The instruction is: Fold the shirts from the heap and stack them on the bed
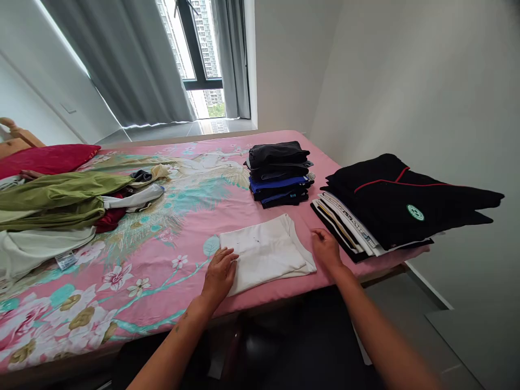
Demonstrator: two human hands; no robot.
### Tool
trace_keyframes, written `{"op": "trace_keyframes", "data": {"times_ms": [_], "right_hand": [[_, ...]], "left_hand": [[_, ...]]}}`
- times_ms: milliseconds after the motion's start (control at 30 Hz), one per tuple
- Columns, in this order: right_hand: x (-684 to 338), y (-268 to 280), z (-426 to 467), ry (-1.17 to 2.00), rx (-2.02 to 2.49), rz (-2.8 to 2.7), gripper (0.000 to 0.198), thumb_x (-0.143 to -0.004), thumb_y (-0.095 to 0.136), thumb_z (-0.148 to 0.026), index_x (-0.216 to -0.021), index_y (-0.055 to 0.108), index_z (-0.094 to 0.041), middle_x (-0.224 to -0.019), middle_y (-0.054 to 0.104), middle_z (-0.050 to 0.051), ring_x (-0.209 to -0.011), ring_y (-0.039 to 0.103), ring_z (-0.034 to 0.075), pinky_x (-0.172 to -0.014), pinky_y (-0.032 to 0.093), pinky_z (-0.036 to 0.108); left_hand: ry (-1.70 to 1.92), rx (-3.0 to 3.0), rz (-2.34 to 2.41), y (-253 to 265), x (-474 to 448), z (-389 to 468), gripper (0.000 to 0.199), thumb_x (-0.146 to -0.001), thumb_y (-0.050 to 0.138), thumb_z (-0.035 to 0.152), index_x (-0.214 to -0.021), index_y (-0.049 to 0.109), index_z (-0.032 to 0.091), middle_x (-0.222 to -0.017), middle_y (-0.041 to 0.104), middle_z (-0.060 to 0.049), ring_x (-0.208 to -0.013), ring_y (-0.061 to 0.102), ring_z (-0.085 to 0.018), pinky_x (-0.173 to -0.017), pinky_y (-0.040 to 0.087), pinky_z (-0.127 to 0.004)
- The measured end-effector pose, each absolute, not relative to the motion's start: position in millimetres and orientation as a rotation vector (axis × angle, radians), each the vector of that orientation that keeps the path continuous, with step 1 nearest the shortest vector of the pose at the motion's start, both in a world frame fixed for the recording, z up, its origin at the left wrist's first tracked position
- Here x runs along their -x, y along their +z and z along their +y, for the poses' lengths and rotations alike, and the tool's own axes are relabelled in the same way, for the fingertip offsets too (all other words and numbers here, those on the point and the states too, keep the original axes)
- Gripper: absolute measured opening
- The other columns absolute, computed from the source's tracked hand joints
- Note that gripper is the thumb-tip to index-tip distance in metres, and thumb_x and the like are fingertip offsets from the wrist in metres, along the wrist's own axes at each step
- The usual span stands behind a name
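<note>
A folded white T-shirt (264,252) lies flat near the front edge of the bed, with a small dark print on its upper face. At its left edge rests my left hand (220,272), fingers stretched out and lightly on the cloth. My right hand (327,250) is just past the shirt's right side, over the pink sheet, with loosely bent fingers and nothing visible in them. Close to that hand is a stack of folded white and dark clothes (345,225), topped by a black garment (385,200) with red piping and a round green-and-white badge.
Behind the shirt stands a pile of folded dark and blue clothes (280,173). Loose clothes, including an olive-green garment (60,192), lie heaped at the left by a red pillow (49,157). The floral bedsheet (158,271) covers the bed; a wall rises at the right.
</note>
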State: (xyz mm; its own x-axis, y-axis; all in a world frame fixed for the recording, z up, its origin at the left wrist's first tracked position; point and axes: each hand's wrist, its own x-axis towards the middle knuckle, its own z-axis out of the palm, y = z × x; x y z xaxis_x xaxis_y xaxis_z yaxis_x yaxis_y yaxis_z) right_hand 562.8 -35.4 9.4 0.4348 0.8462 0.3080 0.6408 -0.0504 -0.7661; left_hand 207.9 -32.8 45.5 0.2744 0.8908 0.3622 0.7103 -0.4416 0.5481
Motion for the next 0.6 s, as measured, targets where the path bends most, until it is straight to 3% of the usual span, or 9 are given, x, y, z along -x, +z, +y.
{"op": "trace_keyframes", "data": {"times_ms": [233, 500, 600], "right_hand": [[-497, 38, -18, 0.29, 2.09, -1.688, 0.032, -0.088, 0.042, -0.039, -0.094, 0.066, -0.018, -0.095, 0.066, 0.009, -0.091, 0.055, 0.022, -0.086, 0.038, 0.033], [-487, 39, -12, 0.311, 2.18, -1.716, 0.023, -0.084, 0.049, -0.039, -0.087, 0.061, -0.02, -0.096, 0.065, 0.006, -0.093, 0.055, 0.022, -0.077, 0.039, 0.03], [-486, 44, -10, 0.431, 2.219, -1.737, 0.027, -0.084, 0.049, -0.042, -0.094, 0.06, -0.02, -0.098, 0.066, 0.007, -0.091, 0.058, 0.022, -0.07, 0.039, 0.029]], "left_hand": [[0.867, -2.42, 1.561, 8, -202, -42, 0.041, -0.087, 0.049, 0.035, -0.125, 0.058, 0.02, -0.143, 0.045, -0.011, -0.138, 0.032, -0.029, -0.112, 0.03, -0.051], [0.818, -2.403, 1.581, -6, -197, -43, 0.045, -0.087, 0.049, 0.038, -0.129, 0.055, 0.023, -0.145, 0.044, -0.009, -0.138, 0.032, -0.028, -0.111, 0.029, -0.051], [0.817, -2.397, 1.585, -5, -197, -43, 0.045, -0.088, 0.048, 0.039, -0.129, 0.055, 0.023, -0.144, 0.045, -0.009, -0.137, 0.033, -0.028, -0.111, 0.03, -0.05]]}}
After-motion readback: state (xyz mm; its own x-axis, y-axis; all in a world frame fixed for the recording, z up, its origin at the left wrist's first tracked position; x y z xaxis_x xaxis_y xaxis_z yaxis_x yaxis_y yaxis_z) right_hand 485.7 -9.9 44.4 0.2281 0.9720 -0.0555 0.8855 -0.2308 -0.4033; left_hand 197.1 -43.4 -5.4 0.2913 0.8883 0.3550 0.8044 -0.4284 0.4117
